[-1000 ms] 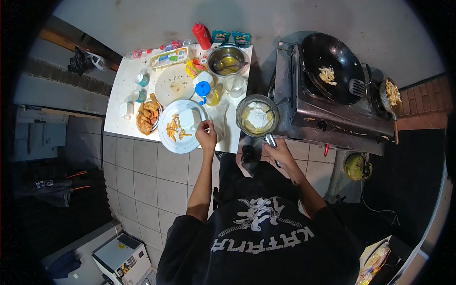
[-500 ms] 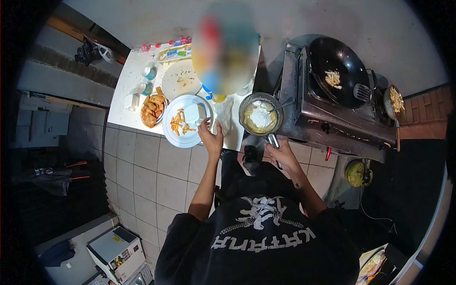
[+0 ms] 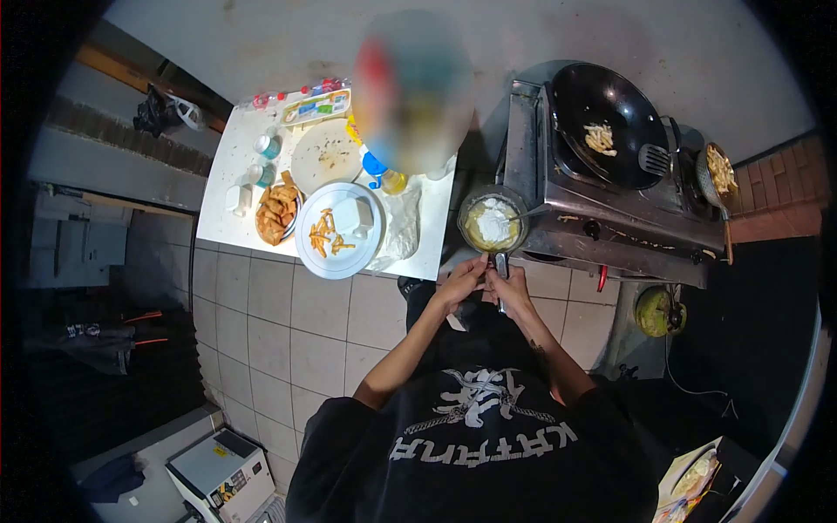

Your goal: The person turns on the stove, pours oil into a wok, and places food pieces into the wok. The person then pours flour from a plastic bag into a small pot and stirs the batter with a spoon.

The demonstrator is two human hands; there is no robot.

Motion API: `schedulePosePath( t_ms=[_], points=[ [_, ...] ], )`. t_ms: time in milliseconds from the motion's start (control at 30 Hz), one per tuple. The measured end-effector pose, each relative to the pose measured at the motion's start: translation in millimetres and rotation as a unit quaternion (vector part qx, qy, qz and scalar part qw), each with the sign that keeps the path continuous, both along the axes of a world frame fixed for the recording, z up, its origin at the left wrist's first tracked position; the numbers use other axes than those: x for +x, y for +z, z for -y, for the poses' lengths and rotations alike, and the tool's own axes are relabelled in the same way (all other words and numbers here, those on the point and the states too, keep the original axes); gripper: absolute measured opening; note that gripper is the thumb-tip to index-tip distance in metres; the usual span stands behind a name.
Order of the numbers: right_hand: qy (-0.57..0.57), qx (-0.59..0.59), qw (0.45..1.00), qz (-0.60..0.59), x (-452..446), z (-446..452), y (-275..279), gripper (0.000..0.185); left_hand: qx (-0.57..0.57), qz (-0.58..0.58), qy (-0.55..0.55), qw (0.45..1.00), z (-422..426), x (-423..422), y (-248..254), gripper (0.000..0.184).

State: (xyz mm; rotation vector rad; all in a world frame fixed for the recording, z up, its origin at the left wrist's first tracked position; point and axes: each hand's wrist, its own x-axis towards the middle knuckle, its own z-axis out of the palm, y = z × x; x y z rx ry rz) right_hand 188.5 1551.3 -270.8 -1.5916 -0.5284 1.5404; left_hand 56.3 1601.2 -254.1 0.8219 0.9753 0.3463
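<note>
A small saucepan [image 3: 471, 242] holds white powder [image 3: 494, 223] on a yellowish mixture, with a spoon [image 3: 534, 212] leaning over its right rim. Its handle points down toward me, and my right hand [image 3: 510, 289] is closed around it. Beside it, my left hand [image 3: 459, 284] has come up to the handle's near end, fingers pressed together; what they hold, if anything, is hidden. To the left, a white plate [image 3: 356, 255] carries fries [image 3: 322, 232] and a white block-shaped item [image 3: 353, 215]. A clear plastic bag [image 3: 401, 225] lies right of the plate.
On the stove [image 3: 558, 196] sits a black wok [image 3: 632, 100] with some fries and a slotted spatula [image 3: 654, 159]. A strainer [image 3: 720, 170] of fries is at its right. The table [image 3: 220, 213] holds fried pieces [image 3: 275, 213], a round board [image 3: 324, 157] and an oil bottle [image 3: 394, 181].
My left hand has moved right, from beside the plate to the saucepan's handle, and its fingers have closed. The saucepan has shifted slightly right and down, still in my right hand.
</note>
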Motion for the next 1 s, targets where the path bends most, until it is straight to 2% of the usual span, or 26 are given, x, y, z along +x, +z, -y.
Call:
schedulePosePath(
  t_ms=[133,200,267,333,400,467,500,533,600,633,667,700,767,833,900,967,1000],
  points=[
    [-0.041,-0.025,0.999,-0.006,0.0,11.5,-5.8,0.012,-0.045,0.037,-0.011,0.998,8.3,12.6,-15.0,0.035],
    [-0.104,0.013,0.992,-0.063,-1.3,17.8,-19.0,0.012,-0.050,0.048,-0.014,0.998,12.5,18.5,-20.5,0.032],
    [-0.094,-0.001,0.993,-0.078,3.4,21.8,-27.3,0.011,-0.065,0.030,-0.040,0.997,13.1,22.2,-22.2,0.028],
    [-0.088,0.037,0.984,-0.149,5.2,25.6,-33.0,0.016,-0.061,0.029,-0.030,0.997,14.2,25.0,-25.1,0.025],
    [-0.055,0.045,0.987,-0.142,9.2,29.4,-34.2,0.023,-0.055,0.028,-0.019,0.998,17.2,29.2,-28.3,0.022],
    [0.069,0.083,0.994,-0.025,18.1,34.3,-46.9,0.023,0.042,0.007,0.055,0.998,22.4,32.8,-44.7,0.018],
    [0.192,0.044,0.980,-0.020,37.8,33.1,-54.4,0.018,0.033,0.029,0.050,0.998,22.5,30.3,-54.8,0.018],
    [0.191,0.044,0.980,-0.020,55.3,31.7,-51.2,0.018,0.033,0.030,0.049,0.998,23.4,30.8,-57.9,0.018],
    [0.119,0.048,0.984,0.120,83.0,25.9,-31.4,0.014,0.095,0.006,0.052,0.994,25.7,30.3,-60.4,0.018],
    [0.051,0.059,0.986,0.144,95.2,20.2,-25.2,0.018,0.094,0.006,0.052,0.994,26.5,32.0,-50.3,0.018],
    [-0.018,0.070,0.983,0.169,104.0,12.1,-22.4,0.021,-0.002,0.028,0.084,0.996,25.7,35.7,-30.7,0.021],
    [-0.018,0.070,0.983,0.169,108.0,1.1,-21.4,0.021,-0.098,0.049,0.115,0.987,24.2,38.0,-19.4,0.023],
    [-0.106,0.108,0.975,0.161,114.6,-16.8,-20.5,0.023,-0.075,0.037,0.091,0.992,19.2,35.6,-33.0,0.026],
    [-0.113,0.112,0.971,0.177,111.1,-27.5,-19.0,0.022,-0.050,0.026,0.069,0.996,15.3,33.5,-38.5,0.030],
    [-0.116,0.119,0.967,0.191,99.6,-39.4,-17.2,0.022,-0.074,0.021,0.019,0.997,9.6,29.4,-33.9,0.033],
    [-0.178,0.182,0.964,0.081,88.7,-45.1,-14.3,0.022,-0.056,0.009,0.012,0.998,4.5,25.6,-27.8,0.034],
    [-0.175,0.183,0.964,0.080,86.4,-46.6,-17.5,0.022,-0.038,-0.003,-0.003,0.999,2.3,24.1,-24.5,0.036]
  ],
)
